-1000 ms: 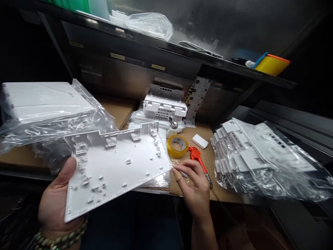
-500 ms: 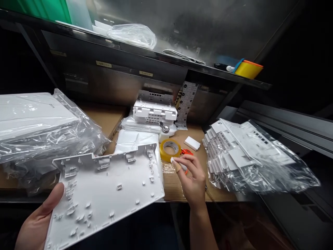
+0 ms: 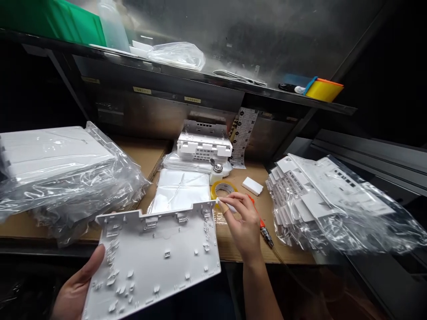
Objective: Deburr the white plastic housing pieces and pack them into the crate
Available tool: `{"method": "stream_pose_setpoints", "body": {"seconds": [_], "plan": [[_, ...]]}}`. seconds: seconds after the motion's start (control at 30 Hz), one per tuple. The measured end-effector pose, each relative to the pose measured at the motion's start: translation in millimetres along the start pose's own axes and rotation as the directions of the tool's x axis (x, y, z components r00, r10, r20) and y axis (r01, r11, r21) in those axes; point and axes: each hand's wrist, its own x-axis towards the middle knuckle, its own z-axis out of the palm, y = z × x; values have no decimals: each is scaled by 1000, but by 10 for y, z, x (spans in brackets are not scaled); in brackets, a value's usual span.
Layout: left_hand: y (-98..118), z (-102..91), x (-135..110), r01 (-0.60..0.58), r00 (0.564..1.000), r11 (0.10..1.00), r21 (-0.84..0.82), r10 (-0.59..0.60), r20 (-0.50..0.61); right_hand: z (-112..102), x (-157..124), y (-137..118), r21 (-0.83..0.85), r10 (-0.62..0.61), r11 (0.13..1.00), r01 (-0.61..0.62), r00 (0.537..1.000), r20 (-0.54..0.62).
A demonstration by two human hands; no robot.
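Note:
A white plastic housing shell (image 3: 176, 266) lies tilted in front of me, its inner side with clips and posts facing up. My left hand (image 3: 78, 284) grips its left edge, thumb on top and the other fingers hidden beneath. At the shell's upper right corner, my right hand (image 3: 245, 224) pinches a small white piece (image 3: 218, 201), too small to name; it looks close to or touching the corner. Behind the fingers is a roll of yellow tape (image 3: 218, 186). An orange-handled tool (image 3: 262, 222) with a cord lies right of my right hand.
Bagged white panels (image 3: 56, 151) are stacked at left, more bagged white parts (image 3: 310, 200) at right. White bags (image 3: 182, 189), a small pump bottle (image 3: 216, 173), a white block (image 3: 252, 186) and a vented housing (image 3: 205, 142) stand behind. A metal shelf edge (image 3: 173, 75) crosses above.
The shell and my left hand have shifted right and slightly down in view. My right hand's pinched fingers are now at the shell's upper right corner. The orange-handled tool shows more fully.

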Motion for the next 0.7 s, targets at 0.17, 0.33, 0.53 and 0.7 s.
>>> {"method": "stream_pose_setpoints", "body": {"seconds": [0.17, 0.33, 0.53, 0.7], "plan": [[-273, 382, 210, -148, 988, 974, 171, 152, -12, 4, 26, -144, -8, -9, 1000, 8, 998, -66], [-623, 655, 438, -327, 904, 881, 342, 397, -157, 241, 31, -795, 165, -204, 965, 203, 979, -11], [-822, 682, 503, -333, 926, 867, 371, 375, -45, 522, 19, -1055, 263, -306, 922, 285, 951, 41], [-855, 676, 508, -260, 953, 907, 331, 296, -63, 547, 18, -1023, 202, -294, 935, 292, 956, -20]]}}
